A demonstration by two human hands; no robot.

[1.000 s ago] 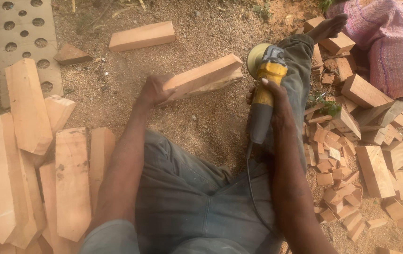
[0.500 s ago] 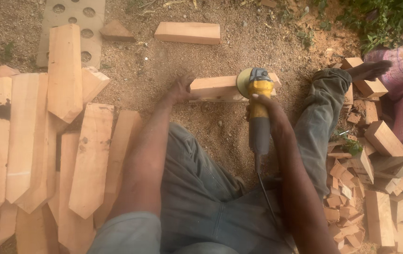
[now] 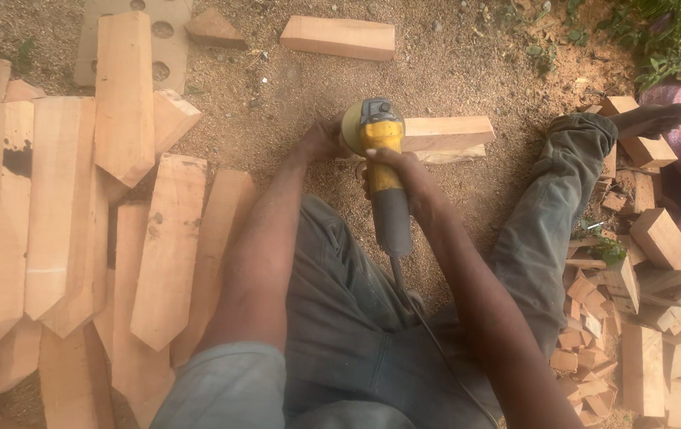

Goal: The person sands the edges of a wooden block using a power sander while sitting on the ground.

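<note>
A big pile of pointed planks filled the left of the frame, lying on the sandy ground. At the right edge was a heap of small offcuts, beside the person's stretched leg. In the upper centre, the right hand was closed around the body of a yellow grinder, its head touching a block. The left hand was pressed on the block's left end, fingers partly hidden. A second block lay well apart at the top.
</note>
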